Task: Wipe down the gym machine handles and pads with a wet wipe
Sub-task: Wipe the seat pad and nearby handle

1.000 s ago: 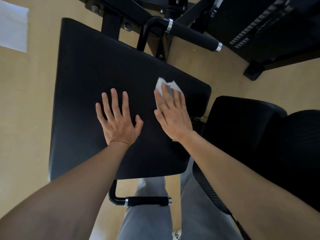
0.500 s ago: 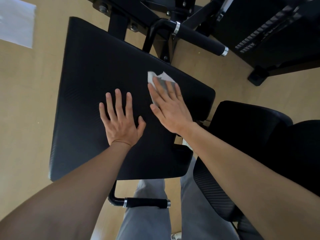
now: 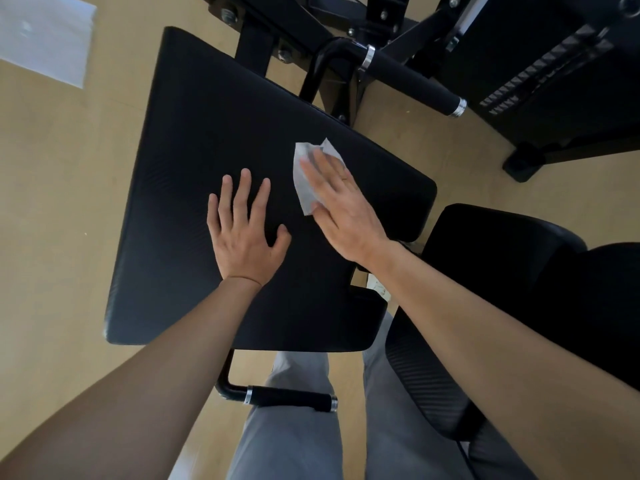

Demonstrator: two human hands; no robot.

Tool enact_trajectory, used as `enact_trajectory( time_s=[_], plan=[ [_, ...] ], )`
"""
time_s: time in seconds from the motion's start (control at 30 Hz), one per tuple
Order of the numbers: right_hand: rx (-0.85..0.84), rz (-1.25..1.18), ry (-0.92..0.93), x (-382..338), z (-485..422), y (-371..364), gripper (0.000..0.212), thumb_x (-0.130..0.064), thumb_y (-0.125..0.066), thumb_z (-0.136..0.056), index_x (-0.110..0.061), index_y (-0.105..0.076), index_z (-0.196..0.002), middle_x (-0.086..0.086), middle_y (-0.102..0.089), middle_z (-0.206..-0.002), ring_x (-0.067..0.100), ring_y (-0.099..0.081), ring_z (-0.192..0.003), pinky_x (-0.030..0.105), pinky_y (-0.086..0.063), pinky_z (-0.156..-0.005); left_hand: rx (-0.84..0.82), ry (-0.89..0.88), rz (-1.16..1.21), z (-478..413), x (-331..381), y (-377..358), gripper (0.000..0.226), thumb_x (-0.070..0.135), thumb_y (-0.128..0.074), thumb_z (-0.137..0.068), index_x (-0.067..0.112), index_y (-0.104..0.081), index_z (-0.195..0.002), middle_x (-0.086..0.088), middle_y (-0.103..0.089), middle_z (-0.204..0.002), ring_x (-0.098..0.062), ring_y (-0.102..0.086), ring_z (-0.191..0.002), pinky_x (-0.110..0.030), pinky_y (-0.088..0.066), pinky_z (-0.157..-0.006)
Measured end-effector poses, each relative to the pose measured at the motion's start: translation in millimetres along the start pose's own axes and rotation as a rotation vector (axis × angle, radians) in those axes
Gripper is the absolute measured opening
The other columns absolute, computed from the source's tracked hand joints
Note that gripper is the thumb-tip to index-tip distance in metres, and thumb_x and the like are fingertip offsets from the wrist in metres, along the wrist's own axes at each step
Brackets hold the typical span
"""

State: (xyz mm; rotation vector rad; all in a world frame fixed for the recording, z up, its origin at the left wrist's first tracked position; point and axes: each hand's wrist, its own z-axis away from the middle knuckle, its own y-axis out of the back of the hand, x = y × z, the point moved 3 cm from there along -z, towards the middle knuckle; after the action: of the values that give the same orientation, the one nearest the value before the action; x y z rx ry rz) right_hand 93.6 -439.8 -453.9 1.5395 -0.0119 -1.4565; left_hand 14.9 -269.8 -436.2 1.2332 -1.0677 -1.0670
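A large black pad (image 3: 194, 188) of the gym machine fills the middle of the view. My right hand (image 3: 341, 206) lies flat on its right part and presses a white wet wipe (image 3: 302, 178) against the pad; the wipe sticks out past my fingertips and on the left of the hand. My left hand (image 3: 242, 233) rests flat on the pad beside it, fingers spread, with nothing in it. A black handle (image 3: 412, 83) with silver rings sits beyond the pad. A second black handle (image 3: 289, 398) juts out below the pad's near edge, over my legs.
A rounded black seat pad (image 3: 498, 258) stands close on the right, under my right forearm. The black machine frame and weight stack (image 3: 554, 64) rise at the back right. A white sheet (image 3: 45, 39) lies on the tan floor at the top left.
My right hand has slid the wipe a short way to the left and away from me across the pad, and more of the wipe now shows. My left hand stays planted.
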Motion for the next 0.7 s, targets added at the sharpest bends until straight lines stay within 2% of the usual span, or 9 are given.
enact_trajectory(
  time_s=[0.03,0.1,0.17,0.27,0.33,0.37,0.47,0.63,0.7],
  plan=[
    [0.058,-0.102,-0.035,-0.3,4.7,4.6,0.071,-0.012,-0.046,-0.103,-0.020,-0.011,-0.165,0.005,-0.009,-0.172,0.022,-0.015,-0.157,0.032,-0.033,-0.121,0.038,0.025,0.065,-0.2,0.4,3.9,0.069,0.034,-0.061,-0.090,0.015,-0.043,-0.153,-0.010,-0.032,-0.165,-0.033,-0.021,-0.155,-0.051,-0.012,-0.128],
    [0.182,-0.212,-0.098,0.1,15.5,11.0,0.072,-0.001,-0.051,-0.100,-0.012,-0.019,-0.163,0.007,-0.019,-0.170,0.009,-0.022,-0.151,0.014,-0.029,-0.115,0.100,0.068,0.171,-1.0,6.6,12.9,0.064,0.025,-0.061,-0.090,0.011,-0.046,-0.150,-0.010,-0.040,-0.161,-0.032,-0.027,-0.153,-0.051,-0.018,-0.126],
    [0.279,-0.259,-0.161,3.9,25.6,12.9,0.066,0.002,-0.052,-0.099,-0.008,-0.029,-0.160,0.011,-0.031,-0.165,0.005,-0.027,-0.147,0.011,-0.026,-0.115,0.101,-0.033,0.199,-3.4,23.8,21.1,0.060,0.021,-0.059,-0.092,0.010,-0.047,-0.150,-0.011,-0.041,-0.160,-0.031,-0.030,-0.153,-0.050,-0.022,-0.125],
    [0.386,-0.145,-0.278,11.3,37.9,11.5,0.053,-0.004,-0.057,-0.098,-0.008,-0.047,-0.150,0.012,-0.045,-0.156,0.020,-0.042,-0.145,0.028,-0.039,-0.116,-0.064,-0.334,0.148,-11.3,59.3,16.7,0.057,0.026,-0.053,-0.099,0.014,-0.043,-0.154,-0.013,-0.032,-0.165,-0.030,-0.023,-0.155,-0.049,-0.020,-0.127],
    [0.354,0.015,-0.385,18.4,42.1,7.6,0.055,-0.011,-0.063,-0.097,-0.011,-0.048,-0.150,0.011,-0.042,-0.158,0.027,-0.039,-0.146,0.045,-0.043,-0.115,-0.182,-0.402,0.037,-20.9,72.5,4.3,0.061,0.035,-0.044,-0.103,0.019,-0.031,-0.160,-0.011,-0.020,-0.170,-0.028,-0.013,-0.158,-0.048,-0.014,-0.128],
    [0.288,0.076,-0.441,21.7,43.2,4.9,0.061,-0.017,-0.065,-0.096,-0.015,-0.042,-0.153,0.011,-0.034,-0.163,0.029,-0.031,-0.150,0.050,-0.040,-0.117,-0.220,-0.404,-0.026,-26.1,74.7,-1.8,0.063,0.040,-0.040,-0.104,0.020,-0.025,-0.162,-0.011,-0.014,-0.171,-0.028,-0.007,-0.159,-0.049,-0.011,-0.128],
    [0.112,0.145,-0.548,28.7,42.6,-0.4,0.079,-0.035,-0.065,-0.097,-0.027,-0.020,-0.162,0.005,-0.008,-0.172,0.028,-0.005,-0.158,0.051,-0.023,-0.125,-0.249,-0.405,-0.188,-42.0,70.3,-10.0,0.067,0.049,-0.029,-0.106,0.019,-0.014,-0.164,-0.012,-0.004,-0.172,-0.027,0.003,-0.159,-0.049,-0.007,-0.129],
    [0.066,0.101,-0.584,29.0,38.5,-0.7,0.086,-0.037,-0.063,-0.099,-0.032,-0.007,-0.163,0.000,0.006,-0.172,0.027,0.009,-0.158,0.051,-0.016,-0.128,-0.178,-0.242,-0.233,-83.2,59.4,0.1,0.068,0.055,-0.022,-0.106,0.024,-0.009,-0.165,-0.013,-0.004,-0.172,-0.029,0.002,-0.159,-0.055,-0.004,-0.127],
    [0.031,0.087,-0.590,32.9,39.1,1.5,0.088,-0.040,-0.062,-0.099,-0.034,-0.003,-0.163,-0.003,0.011,-0.172,0.025,0.012,-0.158,0.052,-0.017,-0.127,-0.192,-0.254,-0.232,-93.6,61.6,0.5,0.069,0.054,-0.022,-0.105,0.023,-0.009,-0.165,-0.013,-0.002,-0.172,-0.030,0.002,-0.159,-0.055,-0.003,-0.127]
  ],
)
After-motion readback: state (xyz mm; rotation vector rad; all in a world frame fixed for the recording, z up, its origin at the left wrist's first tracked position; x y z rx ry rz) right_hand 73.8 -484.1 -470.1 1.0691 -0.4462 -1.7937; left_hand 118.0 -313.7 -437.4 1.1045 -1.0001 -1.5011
